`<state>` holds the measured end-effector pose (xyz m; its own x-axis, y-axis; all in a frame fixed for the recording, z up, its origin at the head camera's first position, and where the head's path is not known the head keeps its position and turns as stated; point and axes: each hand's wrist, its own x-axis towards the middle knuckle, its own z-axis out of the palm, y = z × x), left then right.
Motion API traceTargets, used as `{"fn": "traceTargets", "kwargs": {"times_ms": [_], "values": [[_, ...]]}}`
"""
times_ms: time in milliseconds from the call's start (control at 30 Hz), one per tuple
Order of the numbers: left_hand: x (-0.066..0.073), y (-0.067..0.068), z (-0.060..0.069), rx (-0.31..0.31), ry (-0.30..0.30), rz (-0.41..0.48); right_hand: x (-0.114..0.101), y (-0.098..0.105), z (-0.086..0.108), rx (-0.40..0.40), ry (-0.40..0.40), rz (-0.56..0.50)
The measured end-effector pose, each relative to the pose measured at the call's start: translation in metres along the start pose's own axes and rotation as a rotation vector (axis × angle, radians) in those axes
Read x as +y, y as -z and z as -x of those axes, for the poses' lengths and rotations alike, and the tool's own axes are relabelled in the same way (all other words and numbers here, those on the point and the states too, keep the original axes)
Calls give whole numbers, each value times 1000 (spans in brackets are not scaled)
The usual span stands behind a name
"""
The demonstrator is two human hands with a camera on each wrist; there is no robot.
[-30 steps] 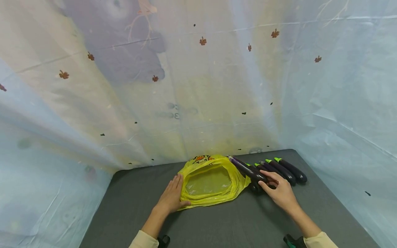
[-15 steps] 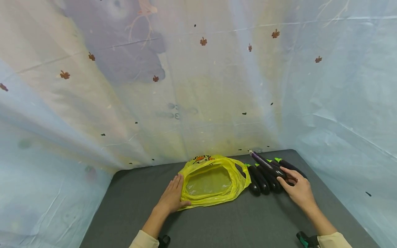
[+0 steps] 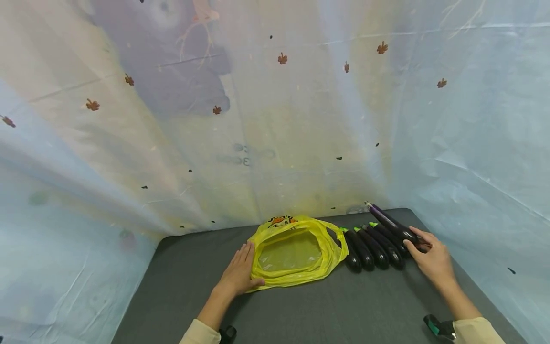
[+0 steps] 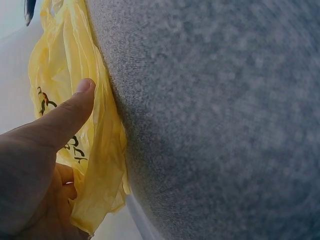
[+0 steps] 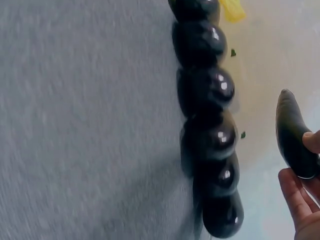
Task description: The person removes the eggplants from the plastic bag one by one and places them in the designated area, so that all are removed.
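Observation:
My right hand grips a long dark purple eggplant near its rounded end, with the stem end pointing away and up to the left. It is held above the right end of a row of eggplants. In the right wrist view the held eggplant sits between thumb and fingers, apart from the row. A yellow plastic bag lies with its mouth wide, showing its inside. My left hand rests on the bag's left edge, fingers extended, the thumb lying along its near side.
Everything lies on a grey cloth-covered table. A pale patterned plastic sheet hangs behind it and at both sides. The row's left end touches or nearly touches the bag's right side. Dark straps circle both wrists.
My right hand has carried the eggplant rightward, from beside the bag to above the row's right end, uncovering the eggplants on the left. The left hand and bag have stayed put.

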<state>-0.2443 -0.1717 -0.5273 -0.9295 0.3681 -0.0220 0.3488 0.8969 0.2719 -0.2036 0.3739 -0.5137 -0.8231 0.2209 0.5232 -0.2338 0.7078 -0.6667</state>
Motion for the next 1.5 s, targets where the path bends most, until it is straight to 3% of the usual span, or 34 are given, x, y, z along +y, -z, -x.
{"fn": "traceTargets", "kwargs": {"times_ms": [633, 900, 1500], "values": [[5, 3, 5, 1, -3, 12, 43, 22, -8, 13, -130, 141], [3, 3, 5, 1, -14, 10, 58, 24, -12, 21, -188, 206], [1, 0, 0, -3, -5, 0, 76, 24, -12, -10, -307, 244]]}}
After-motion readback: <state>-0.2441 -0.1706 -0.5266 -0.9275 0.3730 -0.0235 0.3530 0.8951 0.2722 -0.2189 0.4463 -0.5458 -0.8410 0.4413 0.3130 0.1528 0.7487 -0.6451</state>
